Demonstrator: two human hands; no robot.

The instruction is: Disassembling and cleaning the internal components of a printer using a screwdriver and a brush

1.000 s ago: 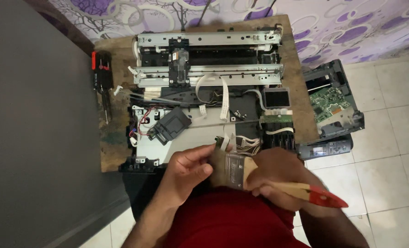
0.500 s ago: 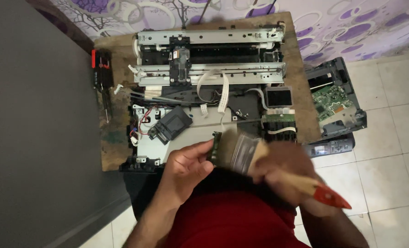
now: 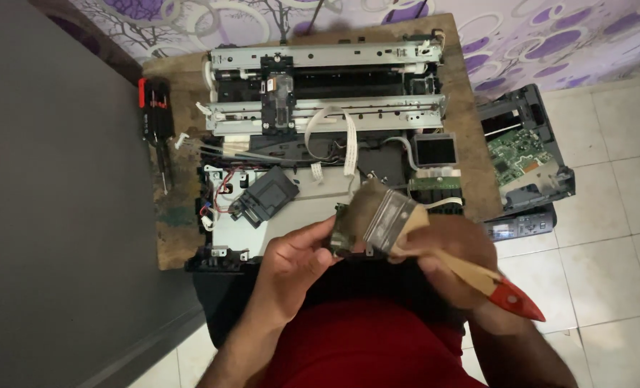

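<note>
My left hand grips a small dark green circuit board by its left edge, held up in front of my chest. My right hand holds a flat paintbrush with a wooden handle and a red tip. The brush's bristles lie against the board's upper right side. Both hands hover over the near edge of an opened printer chassis that sits on a worn wooden board.
Red-and-black screwdrivers lie at the wooden board's left edge. A white ribbon cable and a black module sit inside the chassis. A grey printer housing with a green circuit board rests on the tiled floor at right. A dark wall runs along the left.
The brush has swept up and to the right across the small board, and the bristles now sit higher on it. My left hand keeps its hold on the board.
</note>
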